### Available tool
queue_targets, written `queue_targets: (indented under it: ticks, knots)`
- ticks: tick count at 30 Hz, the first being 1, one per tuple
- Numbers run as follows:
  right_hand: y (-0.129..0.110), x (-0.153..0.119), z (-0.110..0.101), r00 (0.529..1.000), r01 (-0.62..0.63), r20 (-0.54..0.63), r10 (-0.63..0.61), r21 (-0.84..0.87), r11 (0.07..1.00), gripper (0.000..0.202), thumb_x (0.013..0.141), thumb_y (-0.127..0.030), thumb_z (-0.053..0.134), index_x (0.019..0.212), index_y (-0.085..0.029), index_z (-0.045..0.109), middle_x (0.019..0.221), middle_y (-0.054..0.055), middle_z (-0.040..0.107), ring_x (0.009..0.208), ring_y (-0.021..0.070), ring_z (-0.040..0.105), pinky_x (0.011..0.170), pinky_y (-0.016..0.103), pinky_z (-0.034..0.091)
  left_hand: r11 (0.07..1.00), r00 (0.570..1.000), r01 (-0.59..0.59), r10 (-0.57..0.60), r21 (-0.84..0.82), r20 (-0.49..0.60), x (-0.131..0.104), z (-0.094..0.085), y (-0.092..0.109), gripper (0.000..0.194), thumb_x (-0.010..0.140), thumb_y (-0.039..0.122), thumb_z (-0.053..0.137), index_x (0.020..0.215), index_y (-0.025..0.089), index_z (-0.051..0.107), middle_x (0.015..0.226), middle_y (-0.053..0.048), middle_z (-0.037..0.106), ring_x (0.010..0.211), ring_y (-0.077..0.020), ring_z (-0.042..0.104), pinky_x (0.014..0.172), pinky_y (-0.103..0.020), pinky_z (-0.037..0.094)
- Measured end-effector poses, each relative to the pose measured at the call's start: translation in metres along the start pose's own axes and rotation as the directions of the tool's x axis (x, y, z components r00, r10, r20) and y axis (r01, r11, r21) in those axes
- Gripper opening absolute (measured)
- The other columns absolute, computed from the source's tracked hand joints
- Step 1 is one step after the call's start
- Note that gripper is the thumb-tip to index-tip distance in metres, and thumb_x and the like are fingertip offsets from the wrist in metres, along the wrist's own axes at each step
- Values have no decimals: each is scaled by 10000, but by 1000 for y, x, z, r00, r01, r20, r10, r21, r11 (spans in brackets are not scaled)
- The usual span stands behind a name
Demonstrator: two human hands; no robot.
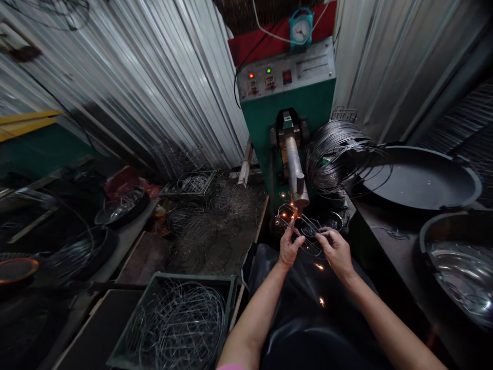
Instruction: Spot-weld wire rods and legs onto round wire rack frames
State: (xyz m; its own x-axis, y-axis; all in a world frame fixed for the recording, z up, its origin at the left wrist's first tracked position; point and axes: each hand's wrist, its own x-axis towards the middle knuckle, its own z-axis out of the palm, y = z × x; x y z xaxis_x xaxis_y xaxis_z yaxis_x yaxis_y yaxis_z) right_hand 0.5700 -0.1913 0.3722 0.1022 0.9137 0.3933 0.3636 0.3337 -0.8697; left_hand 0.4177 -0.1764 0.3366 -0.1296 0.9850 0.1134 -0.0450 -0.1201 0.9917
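My left hand (289, 247) pinches a round wire frame (313, 250) from its left side, fingertips close under the electrode tip. With thumb and fingers together, my right hand (336, 251) grips the same frame on its right. The metal arm (295, 164) of a green spot-welding machine (256, 123) comes down onto the wire. Orange sparks fly at the contact point and fall over the black apron (308, 308) on my lap. Exactly which wires meet under the tip is hidden by glare and my fingers.
A coil of wire (335, 154) hangs right of the machine. Large black pans (419, 177) stand on the right-hand bench. At lower left, a green crate (231, 293) holds many wire frames. Loose wire pieces (219, 231) lie on the floor. A teal clock (301, 30) tops the machine.
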Motion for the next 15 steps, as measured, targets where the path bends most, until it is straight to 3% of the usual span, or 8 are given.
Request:
queue_targets:
  ticks: [3,5,7,10,13,15]
  knots:
    - [18,-23,-18,993,-108,54,105,54,993,292,778,-447,596,917,-191,591,1040,85,619,890,204,605,780,329,485,979,984,-145,127,145,128,-4,-3,0,788,658,392,697,1352,214,368,983,-37,567,1006,-208,524,987,-407,335]
    - [31,-34,-27,981,-179,80,176,30,983,304,778,-470,584,899,-191,603,962,74,649,862,210,618,785,343,490,943,967,-231,195,239,167,-7,-1,0,994,508,409,797,1361,211,328,1117,-76,534,1107,-255,477,1017,-439,300]
    - [37,-38,-31,978,-187,96,185,6,982,312,783,-491,565,848,-191,624,878,64,666,832,214,625,789,351,494,909,963,-268,237,321,132,-9,2,-1,1059,419,402,836,1338,210,345,1185,-103,493,1152,-284,443,1025,-459,287]
    - [34,-33,-34,988,-111,107,111,-3,994,308,782,-482,573,875,-196,639,879,63,673,824,215,633,797,353,502,912,976,-211,215,353,28,-9,6,-2,1032,475,381,816,1355,214,303,1105,-87,516,1079,-256,490,998,-450,320]
    - [22,-25,-37,992,22,126,-19,-22,1000,277,801,-426,577,958,-206,637,949,66,669,884,213,630,835,353,502,969,993,-107,114,223,-18,-7,5,-3,1062,523,343,795,1396,211,205,1014,-47,528,987,-200,520,958,-390,358]
    - [15,-22,-38,982,116,151,-110,-32,993,259,825,-384,556,1005,-215,633,1008,64,657,944,208,617,876,355,493,995,999,-29,33,97,-43,-5,3,-2,1009,541,318,782,1382,212,236,975,-27,530,963,-176,517,936,-353,367]
